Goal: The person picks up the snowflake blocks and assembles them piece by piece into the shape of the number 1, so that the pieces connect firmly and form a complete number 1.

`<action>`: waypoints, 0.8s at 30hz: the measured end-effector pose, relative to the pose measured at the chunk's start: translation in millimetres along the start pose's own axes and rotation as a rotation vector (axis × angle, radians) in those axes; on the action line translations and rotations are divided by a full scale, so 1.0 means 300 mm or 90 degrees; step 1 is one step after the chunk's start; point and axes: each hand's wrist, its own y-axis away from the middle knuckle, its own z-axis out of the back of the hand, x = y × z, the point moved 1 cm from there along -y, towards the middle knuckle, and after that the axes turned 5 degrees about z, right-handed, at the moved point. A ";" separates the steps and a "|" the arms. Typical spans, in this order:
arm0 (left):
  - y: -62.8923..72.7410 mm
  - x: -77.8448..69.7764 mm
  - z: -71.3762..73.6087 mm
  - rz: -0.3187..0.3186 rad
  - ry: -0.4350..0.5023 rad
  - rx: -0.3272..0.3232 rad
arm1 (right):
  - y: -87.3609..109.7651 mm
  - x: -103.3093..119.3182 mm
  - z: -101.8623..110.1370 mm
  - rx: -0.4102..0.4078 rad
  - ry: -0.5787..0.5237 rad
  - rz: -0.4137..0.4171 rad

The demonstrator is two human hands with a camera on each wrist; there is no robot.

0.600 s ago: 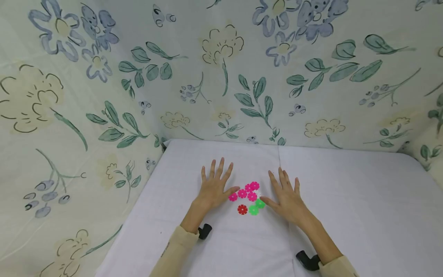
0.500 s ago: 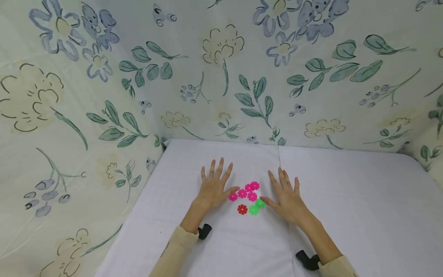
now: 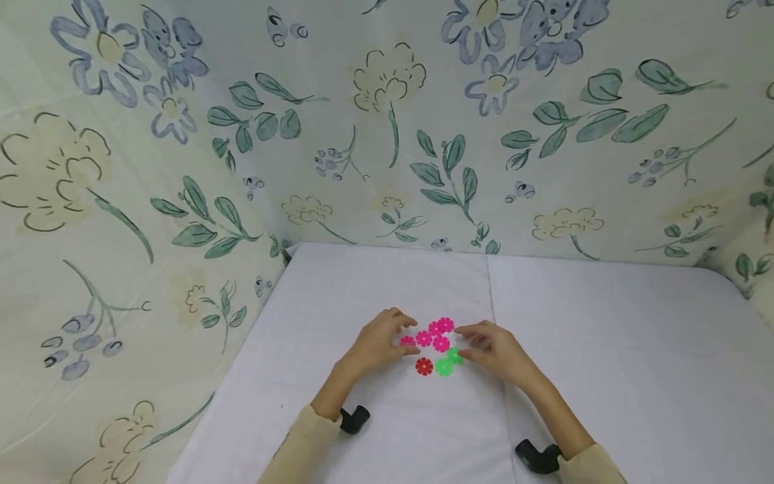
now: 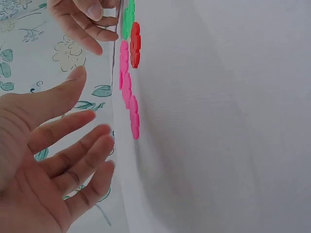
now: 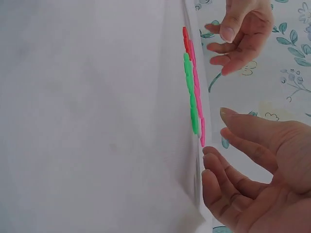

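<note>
Several pink notched plastic discs [image 3: 424, 338] lie flat in a cluster on the white cloth. Nearer the front are a red disc [image 3: 424, 366] and two green discs [image 3: 444, 368]. My left hand [image 3: 375, 341] is at the cluster's left side, fingers loosely bent and thumb apart, close to the leftmost pink disc. On the other side my right hand [image 3: 498, 349] has its thumb near the rear green disc, which it partly overlaps in the head view. Both wrist views show the left palm [image 4: 34, 194] and right palm [image 5: 272, 208] with nothing held.
A white cloth [image 3: 635, 363] covers the table and has a crease running front to back. Floral fabric [image 3: 387, 134] hangs behind and at the left. A black curved wrist mount [image 3: 357, 420] sticks out by each cuff.
Both hands were spread flat with fingers pointing away. Now their fingers have bent and turned inward toward each other across the discs. The discs lie essentially where they were.
</note>
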 end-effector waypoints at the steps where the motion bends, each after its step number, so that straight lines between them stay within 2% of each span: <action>1: 0.001 -0.002 -0.003 0.000 0.021 0.008 | 0.000 -0.004 -0.001 0.000 -0.002 -0.007; 5: 0.004 -0.012 -0.015 0.000 0.074 0.057 | -0.001 -0.014 -0.008 0.013 -0.010 -0.032; 7: 0.006 -0.019 -0.020 0.005 0.088 0.093 | -0.001 -0.015 -0.011 0.023 -0.007 -0.029; 11: 0.007 -0.035 -0.036 0.006 0.078 0.143 | -0.004 -0.005 -0.020 0.034 0.012 -0.020; 18: 0.002 -0.048 -0.063 -0.016 0.018 0.125 | -0.007 0.012 -0.031 0.036 0.037 -0.022; 24: 0.005 -0.047 -0.069 -0.002 0.054 0.136 | -0.002 0.016 -0.029 0.029 0.022 -0.003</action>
